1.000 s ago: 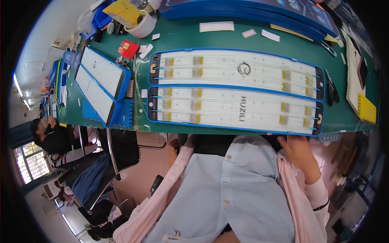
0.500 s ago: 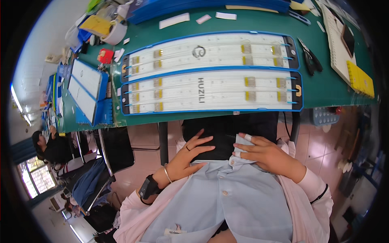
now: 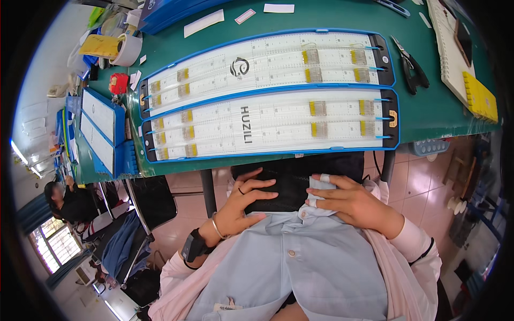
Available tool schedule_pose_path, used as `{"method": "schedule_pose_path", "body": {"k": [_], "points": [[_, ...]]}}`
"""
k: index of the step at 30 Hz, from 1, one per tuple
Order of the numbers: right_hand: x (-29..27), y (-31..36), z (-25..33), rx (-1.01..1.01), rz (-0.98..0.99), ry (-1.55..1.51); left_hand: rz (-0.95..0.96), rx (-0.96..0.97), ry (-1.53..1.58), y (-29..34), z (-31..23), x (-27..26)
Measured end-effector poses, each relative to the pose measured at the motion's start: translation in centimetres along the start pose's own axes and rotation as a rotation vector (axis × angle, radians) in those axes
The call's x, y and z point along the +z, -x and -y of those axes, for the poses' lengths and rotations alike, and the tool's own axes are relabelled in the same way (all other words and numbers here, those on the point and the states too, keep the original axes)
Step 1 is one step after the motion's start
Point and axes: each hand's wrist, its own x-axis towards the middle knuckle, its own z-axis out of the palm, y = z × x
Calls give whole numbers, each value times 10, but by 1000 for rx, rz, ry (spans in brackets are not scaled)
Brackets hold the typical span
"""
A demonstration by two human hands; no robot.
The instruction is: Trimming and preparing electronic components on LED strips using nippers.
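My left hand [image 3: 247, 199] rests on my lap with its fingers spread, holding nothing. A ring and a bracelet show on it. My right hand [image 3: 356, 202] lies over the hem of my light blue shirt, fingers apart, with white tape round some fingertips. Both hands are below the table's front edge, beside a dark cloth [image 3: 289, 187]. On the table ahead of them lies a long blue hinged case [image 3: 251, 88], opened flat, resembling a fishing-rig box. Its two white ruled panels carry thin clear lines and several small yellow-and-metal bundles [image 3: 318, 129]. Neither hand touches the case.
A second, smaller-looking white-and-blue case [image 3: 99, 125] stands at the left. Black-handled pliers [image 3: 412, 72] and a notebook [image 3: 448, 56] with a phone lie at the right. Paper strips [image 3: 203, 24] and a blue box [image 3: 179, 13] are at the back. A person [image 3: 64, 200] sits far left.
The view has shifted a little, so the case and the left side of the table sit further left. Both hands stay in about the same place and pose.
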Motion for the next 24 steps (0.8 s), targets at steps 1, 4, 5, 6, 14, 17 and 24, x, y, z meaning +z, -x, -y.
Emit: {"method": "schedule_pose_path", "body": {"k": [1, 4, 5, 6, 14, 17, 24], "points": [[0, 0, -1, -9, -4, -5, 1, 0, 3, -2, 12, -4], [-4, -3, -2, -32, -6, -26, -72, -195, 390, -13, 30, -9], [-6, -4, -3, -49, -6, -38, -71, -199, 393, -22, 22, -2], [-8, -7, -5, -49, -5, -42, -222, -341, 283, -34, 14, 4], [5, -48, -18, 130, 33, -143, -17, -274, 174, -46, 22, -6], [14, -56, -19, 76, 151, 54, -25, -336, 278, -38, 21, -9], [12, -65, -19, 189, 228, -153, -67, -362, 377, -27, 26, -5]]}}
